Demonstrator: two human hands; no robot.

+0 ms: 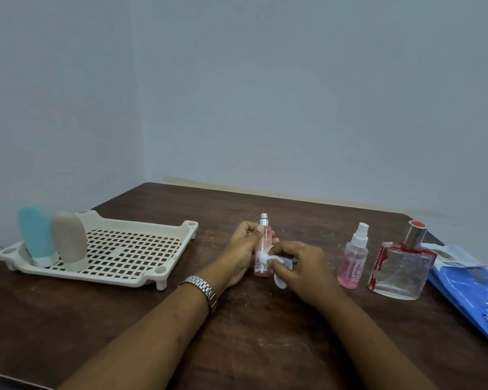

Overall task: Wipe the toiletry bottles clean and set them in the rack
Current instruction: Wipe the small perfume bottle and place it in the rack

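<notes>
you are holding a slim pink spray bottle [264,244] upright near the middle of the dark wooden surface [265,327], with your left hand [244,249] curling its fingers and thumb around the bottle's upper half from the left side. the silver spray head is sticking up above your fingers, and the bottle's base is hanging close to the surface, though it is not clear whether it is touching. your right hand [302,266] is pinching a crumpled white wipe [278,263] and pressing it against the lower front of the bottle, just above the label band. a metal watch [203,288] is sitting on your left wrist. well off to your left, a cream plastic rack [133,249] with a perforated floor is resting on the surface, and two tubes are standing cap-down at its left end: a blue tube [34,235] and, just beside it on the right, a beige tube [68,240]. on your right, apart from your hands, a small clear spray bottle [352,257] with a white nozzle and pink liquid in it is standing upright. just beside it, a square glass bottle [400,268] with red smears on its left side and a silver and red cap is standing too. further right, a blue packet [471,288] is lying flat near the edge of the surface, with a pale flap at its far end. neither of these two bottles is in the rack.
</notes>
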